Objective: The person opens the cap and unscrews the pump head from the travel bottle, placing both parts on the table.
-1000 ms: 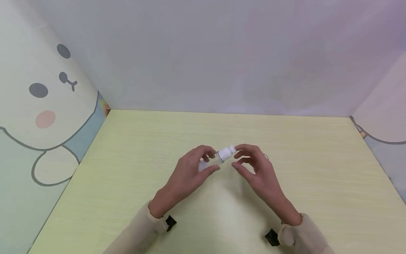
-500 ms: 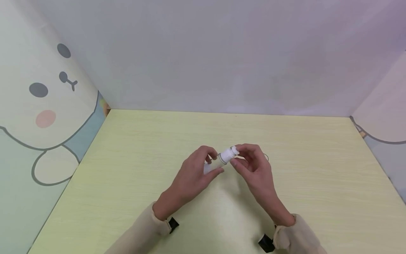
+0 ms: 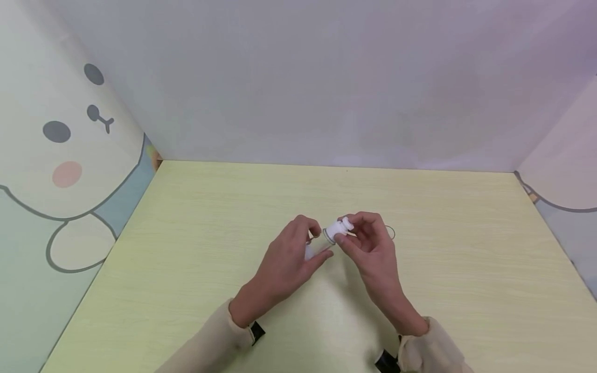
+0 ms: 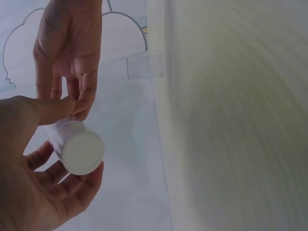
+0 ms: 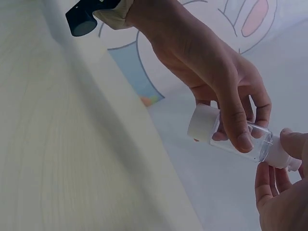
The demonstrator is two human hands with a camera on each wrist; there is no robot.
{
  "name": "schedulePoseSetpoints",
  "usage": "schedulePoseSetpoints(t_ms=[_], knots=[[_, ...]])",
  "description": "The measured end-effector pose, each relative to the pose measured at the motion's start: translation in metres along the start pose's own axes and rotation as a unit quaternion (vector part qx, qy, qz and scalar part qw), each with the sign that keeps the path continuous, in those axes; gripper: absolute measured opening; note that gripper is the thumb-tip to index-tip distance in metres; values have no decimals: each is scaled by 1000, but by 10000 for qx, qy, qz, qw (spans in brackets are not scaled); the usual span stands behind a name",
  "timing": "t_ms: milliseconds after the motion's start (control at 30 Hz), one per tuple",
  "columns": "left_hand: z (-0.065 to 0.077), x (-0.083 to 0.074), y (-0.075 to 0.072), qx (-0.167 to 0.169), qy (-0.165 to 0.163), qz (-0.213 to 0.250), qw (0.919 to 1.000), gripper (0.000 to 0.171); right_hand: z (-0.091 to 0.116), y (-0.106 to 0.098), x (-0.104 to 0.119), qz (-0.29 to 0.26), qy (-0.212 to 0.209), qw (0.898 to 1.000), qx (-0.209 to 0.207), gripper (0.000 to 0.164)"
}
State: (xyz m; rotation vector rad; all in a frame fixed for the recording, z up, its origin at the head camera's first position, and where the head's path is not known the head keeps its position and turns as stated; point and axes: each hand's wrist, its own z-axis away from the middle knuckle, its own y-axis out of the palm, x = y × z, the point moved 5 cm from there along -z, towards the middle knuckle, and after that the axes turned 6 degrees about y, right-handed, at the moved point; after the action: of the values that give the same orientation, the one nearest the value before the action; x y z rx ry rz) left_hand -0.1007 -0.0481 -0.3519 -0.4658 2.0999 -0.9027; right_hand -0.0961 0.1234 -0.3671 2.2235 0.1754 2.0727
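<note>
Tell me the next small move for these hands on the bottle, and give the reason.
Probably a gentle twist of the white top by the right hand: that hand's thumb and fingers are on the top, while the left hand grips the clear bottle, which should keep it from turning along.

The head view is looking forward and down over the surface (image 3: 224, 212) from farthest off. Both wrist views are peering in close, tilted sideways: the left facing the right hand (image 4: 72, 62), the right facing the left hand (image 5: 216, 79). All three are sharing the bottle (image 3: 335, 231).
</note>
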Motion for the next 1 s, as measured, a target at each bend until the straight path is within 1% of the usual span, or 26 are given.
schedulePoseSetpoints(t_ms=[133,233,400,567,700,767,1000], knots=[[0,-2,1,-42,55,-132,9999,48,0,1,-1,70,111,9999,-107,43],[0,-3,3,-86,174,-223,9996,46,1,1,-1,108,153,9997,-175,44],[0,-6,4,-243,336,-224,9989,47,2,0,1,14,-37,9996,-277,44],[-1,-7,2,-461,409,-2,9981,45,2,-5,2,-184,-240,9986,-438,42],[-2,-9,1,-493,449,169,9976,43,2,-7,3,-368,-363,9977,-440,40],[-3,-10,1,-494,427,356,9972,42,2,-9,3,-410,-421,9975,-382,39],[-4,-6,-1,-358,41,1123,9930,41,3,-11,8,-361,-573,9974,-247,35]])
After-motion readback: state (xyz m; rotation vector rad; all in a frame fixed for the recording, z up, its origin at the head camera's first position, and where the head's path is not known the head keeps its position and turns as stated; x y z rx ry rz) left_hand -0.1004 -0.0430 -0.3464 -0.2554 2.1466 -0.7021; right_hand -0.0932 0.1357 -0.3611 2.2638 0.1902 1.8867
